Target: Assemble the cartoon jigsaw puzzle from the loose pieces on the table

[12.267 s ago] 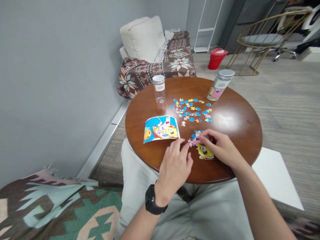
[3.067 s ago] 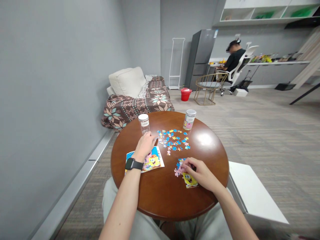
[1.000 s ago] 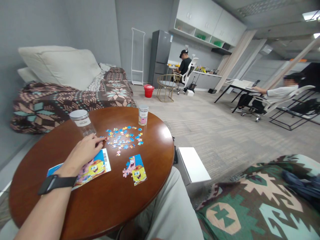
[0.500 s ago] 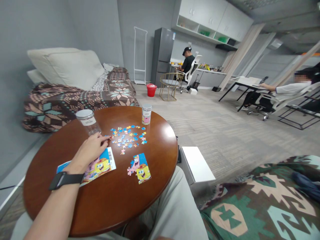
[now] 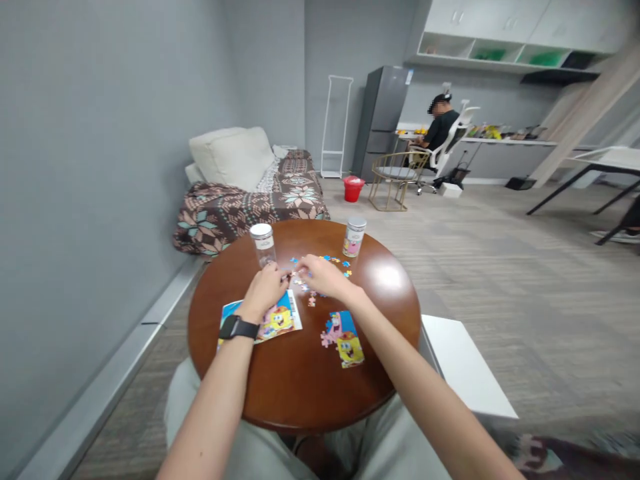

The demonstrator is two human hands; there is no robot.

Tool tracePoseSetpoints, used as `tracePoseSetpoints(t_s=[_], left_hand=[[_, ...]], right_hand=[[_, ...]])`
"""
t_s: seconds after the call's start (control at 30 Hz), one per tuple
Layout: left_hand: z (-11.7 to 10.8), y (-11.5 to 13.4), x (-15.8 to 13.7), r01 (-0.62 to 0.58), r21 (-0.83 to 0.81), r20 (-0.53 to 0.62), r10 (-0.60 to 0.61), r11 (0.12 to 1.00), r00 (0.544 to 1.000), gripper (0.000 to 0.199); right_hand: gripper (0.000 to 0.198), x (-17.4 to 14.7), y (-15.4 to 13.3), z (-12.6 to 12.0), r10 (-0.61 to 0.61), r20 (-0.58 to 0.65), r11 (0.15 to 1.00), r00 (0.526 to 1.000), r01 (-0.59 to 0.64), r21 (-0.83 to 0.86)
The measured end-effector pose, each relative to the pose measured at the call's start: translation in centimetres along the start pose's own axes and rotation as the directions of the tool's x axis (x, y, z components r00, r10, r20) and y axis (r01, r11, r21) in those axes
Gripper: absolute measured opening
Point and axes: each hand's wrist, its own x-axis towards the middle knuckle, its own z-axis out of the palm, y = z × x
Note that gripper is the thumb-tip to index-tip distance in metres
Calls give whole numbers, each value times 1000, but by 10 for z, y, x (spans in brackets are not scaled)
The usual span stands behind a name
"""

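Note:
On the round wooden table, my left hand [image 5: 265,290], with a dark watch on the wrist, rests partly over the printed picture sheet [image 5: 280,323]. Its thumb and index finger are pinched at what looks like a small jigsaw piece. My right hand [image 5: 324,275] reaches over the loose jigsaw pieces [image 5: 301,285], its fingers curled down close to the left fingertips. Whatever those right fingers grip is too small to make out, and this hand covers part of the pile. Nearer me lies a joined puzzle section [image 5: 345,339] with a yellow and a pink cartoon figure.
A clear jar [image 5: 263,244] with a silver lid stands beyond my left hand. At the table's far right side is a labelled jar [image 5: 354,237]. A white box [image 5: 467,363] sits right of the table. Farther off, a person [image 5: 441,130] sits by the counter.
My right hand has come into view and reached over the loose pieces beside my left hand. The camera has turned left, so the table appears farther right. The joined section still lies on the table.

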Motion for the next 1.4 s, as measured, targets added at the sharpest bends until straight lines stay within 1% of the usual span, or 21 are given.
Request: tracePoseSetpoints(t_s=[0.07, 0.1, 0.17, 0.23, 0.37, 0.47, 0.67, 0.87, 0.93, 1.07, 1.13, 1.23, 1.3, 1.4], left_hand=[[-2, 2, -2, -37, 34, 30, 36, 999, 999, 36], [-3, 3, -2, -38, 39, 26, 37, 999, 999, 35], [-5, 5, -4, -40, 50, 15, 40, 998, 999, 33], [-5, 7, -5, -54, 59, 7, 53, 997, 999, 30], [-6, 9, -7, -70, 58, -14, 71, 996, 997, 26], [-8, 8, -8, -75, 45, -40, 77, 996, 996, 26], [-12, 10, -8, -110, -1, -84, 109, 994, 990, 26], [-14, 14, -7, -178, -32, -92, 174, 983, 980, 23], [-14, 15, -7, -193, -39, -86, 189, 980, 978, 22], [-14, 15, -6, -218, -70, -77, 213, 973, 974, 21], [-13, 15, -6, -232, -101, -85, 224, 967, 971, 21], [-12, 16, -5, -255, -151, -98, 243, 955, 965, 21], [-10, 17, -5, -267, -186, -99, 252, 946, 963, 18], [-10, 18, -4, -287, -256, -101, 270, 923, 958, 13]], right_hand=[[24, 6, 20, -1, 132, -93, 982, 987, -143, -121], [28, 7, 29, -2, 155, -114, 974, 981, -170, -146], [30, 6, 44, -2, 155, -124, 971, 980, -175, -163], [27, 5, 50, 0, 164, -143, 965, 976, -189, -182], [23, 5, 48, 6, 192, -130, 949, 973, -217, -228], [20, 6, 49, 6, 197, -129, 949, 972, -222, -224], [19, 4, 51, 2, 194, -104, 962, 976, -210, -173], [22, 0, 50, -2, 155, -29, 980, 987, -157, -118], [23, -1, 53, -2, 163, -9, 984, 987, -163, -65], [28, -2, 63, -1, 146, 38, 983, 989, -149, 105], [26, -3, 66, -1, 123, 66, 980, 990, -132, 148], [17, -4, 67, -3, 108, 109, 981, 988, -124, 152], [12, -4, 66, -5, 99, 118, 982, 988, -116, 148], [13, -4, 60, -9, 45, 122, 977, 992, -69, 203]])
